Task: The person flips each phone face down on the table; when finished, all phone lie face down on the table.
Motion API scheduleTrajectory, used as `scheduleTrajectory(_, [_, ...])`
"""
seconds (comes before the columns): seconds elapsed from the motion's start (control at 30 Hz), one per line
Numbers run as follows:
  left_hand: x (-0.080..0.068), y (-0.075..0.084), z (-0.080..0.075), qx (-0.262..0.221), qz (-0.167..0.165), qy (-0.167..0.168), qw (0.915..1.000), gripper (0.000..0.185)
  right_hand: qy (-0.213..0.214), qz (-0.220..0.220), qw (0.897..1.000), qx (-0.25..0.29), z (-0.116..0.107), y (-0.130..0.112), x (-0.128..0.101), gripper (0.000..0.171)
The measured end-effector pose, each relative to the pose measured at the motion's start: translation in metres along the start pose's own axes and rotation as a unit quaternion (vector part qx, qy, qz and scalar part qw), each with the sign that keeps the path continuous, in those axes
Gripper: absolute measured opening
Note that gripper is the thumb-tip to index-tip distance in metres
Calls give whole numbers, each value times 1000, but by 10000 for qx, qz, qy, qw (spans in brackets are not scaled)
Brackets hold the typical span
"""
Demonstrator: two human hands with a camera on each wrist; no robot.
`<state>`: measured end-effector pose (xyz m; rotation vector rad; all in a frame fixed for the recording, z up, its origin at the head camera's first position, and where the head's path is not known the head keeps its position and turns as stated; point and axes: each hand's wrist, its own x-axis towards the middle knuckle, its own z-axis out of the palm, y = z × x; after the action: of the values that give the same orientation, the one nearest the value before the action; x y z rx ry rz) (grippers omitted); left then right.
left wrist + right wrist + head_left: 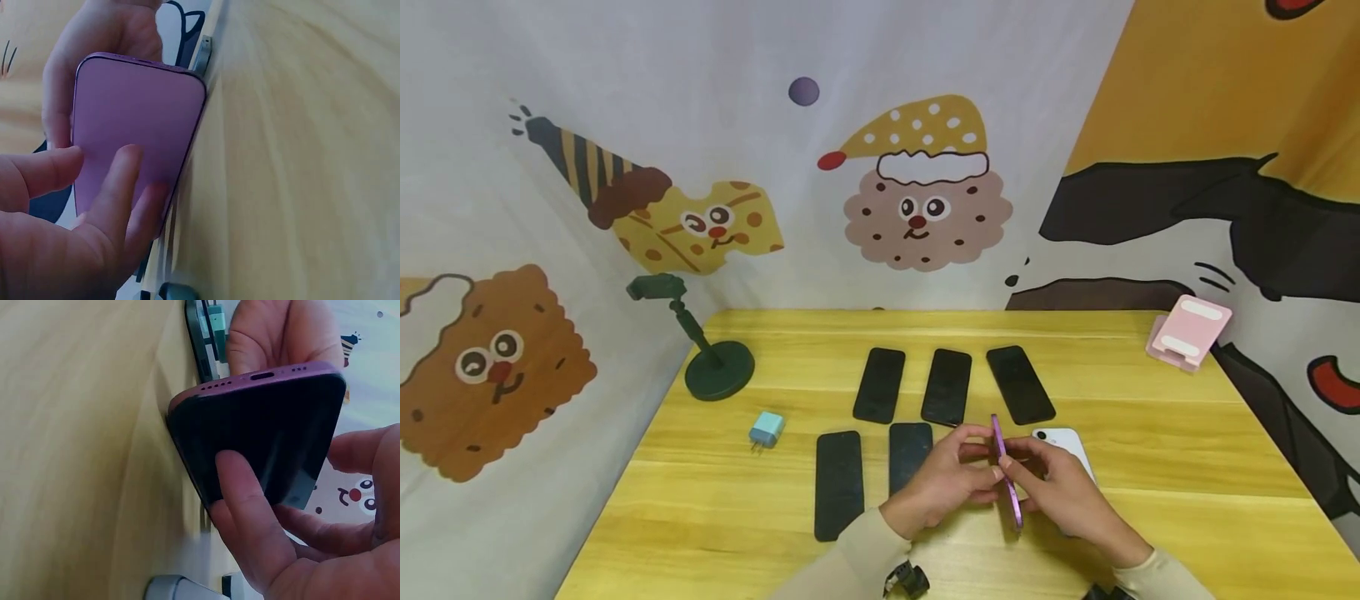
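Head view: both hands hold a purple phone (1006,479) on edge above the surface (1150,433), at 6 o'clock from the black phones. Left hand (943,483) and right hand (1060,492) pinch its faces; it seems mid-turn, needing steady support next.
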<state>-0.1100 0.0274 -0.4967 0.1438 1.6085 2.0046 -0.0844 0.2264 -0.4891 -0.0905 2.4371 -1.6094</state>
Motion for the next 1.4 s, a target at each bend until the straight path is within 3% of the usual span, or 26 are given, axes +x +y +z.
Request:
scheduleTrajectory(0.17, [-2,-1,1,210,-201,-215,9993,61,202,-93,9982,-551,-3,-1,-1,50])
scheduleTrajectory(0.3, [-1,-1,1,249,-323,-351,9986,62,300,-12,9977,-601,-6,-2,0,52])
scheduleTrajectory(0.7, [3,-6,2,-140,-281,239,9992,48,484,-181,9949,-865,-17,-20,-8,56])
scheduleTrajectory(1.03, [5,-7,-1,-763,-377,62,9964,26,670,-739,9908,-918,-13,-40,-16,52])
scheduleTrajectory(1.4, [-2,-6,2,-426,-296,357,9980,29,780,-534,9898,-1067,-14,-26,-13,50])
